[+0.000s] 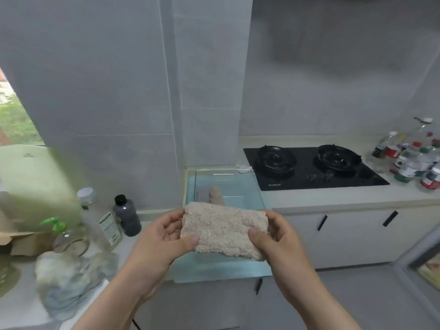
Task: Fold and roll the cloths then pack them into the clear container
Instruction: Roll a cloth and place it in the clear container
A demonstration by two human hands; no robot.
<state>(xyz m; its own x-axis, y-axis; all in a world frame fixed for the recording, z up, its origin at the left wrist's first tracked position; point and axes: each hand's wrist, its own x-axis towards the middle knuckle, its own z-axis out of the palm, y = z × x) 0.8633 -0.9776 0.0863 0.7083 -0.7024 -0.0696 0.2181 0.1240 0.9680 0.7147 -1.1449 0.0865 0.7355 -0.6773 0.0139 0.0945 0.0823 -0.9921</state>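
You're holding the beige cloth [223,231] in the air with both hands. Your left hand [166,236] grips its left edge, thumb on top and fingers curled under. Your right hand [273,236] does the same on the right edge. The cloth looks folded into a thick rectangle but not rolled yet, so I'd call this one mid-step: fold done, roll pending. It sits just above and in front of the clear container [226,177], which is on the counter next to the stove [309,167]. Two pieces are already inside at the far end, a grey roll [202,195] and a beige roll [216,192] touching it. They're partly hidden behind the cloth you're holding, so I can't tell how tight they are. Most of the container floor still looks free, so space shouldn't be a problem. On the counter to your left is a loose heap of pale blue-white cloths [66,277]. It's crumpled and blurred, so I can't count it, but it looks like more than one. Rough status: two packed, one in hand half done, and the heap untouched. I'd put the task under halfway. Next, roll the beige one from a short edge and keep the grip tight, since the fluffy pile will likely spring open. Then seat it against the two rolls.
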